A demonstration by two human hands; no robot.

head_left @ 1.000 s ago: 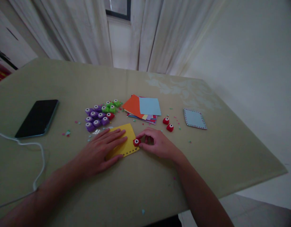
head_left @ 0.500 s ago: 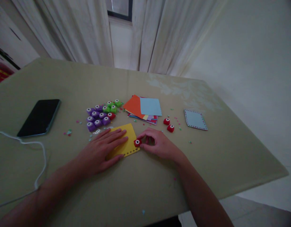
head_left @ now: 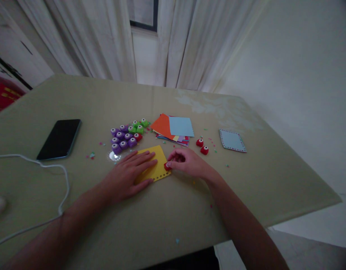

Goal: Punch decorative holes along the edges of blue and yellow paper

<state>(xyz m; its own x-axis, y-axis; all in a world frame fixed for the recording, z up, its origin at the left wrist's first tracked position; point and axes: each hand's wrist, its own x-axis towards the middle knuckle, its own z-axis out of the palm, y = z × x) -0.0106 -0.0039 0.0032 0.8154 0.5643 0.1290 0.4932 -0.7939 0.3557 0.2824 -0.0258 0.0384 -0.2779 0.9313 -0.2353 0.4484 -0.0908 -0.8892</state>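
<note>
A yellow paper square [head_left: 158, 157] lies on the table with a row of small punched holes along its near edge. Spread flat over its left part is my left hand [head_left: 136, 170], fingers stretched out. At the paper's right edge, near the lower corner, sits a small red craft punch [head_left: 166, 167]. My right hand [head_left: 186, 161] is closed on this punch, its thumb over the top button and partly hiding it. Two more red punches [head_left: 202, 146] stand beyond the right hand.
Several purple punches [head_left: 122, 138] and green ones [head_left: 139, 126] cluster left of the coloured paper stack [head_left: 181, 126]. A hole-edged light-blue square [head_left: 232, 140] lies at right. At left are a dark phone [head_left: 59, 139] and a white cable [head_left: 67, 183]. Paper bits are scattered about.
My right thumb has moved onto the top of the red punch, covering most of its eye-like button. A yellow bit now shows on the table below the right hand. The view has shifted slightly left.
</note>
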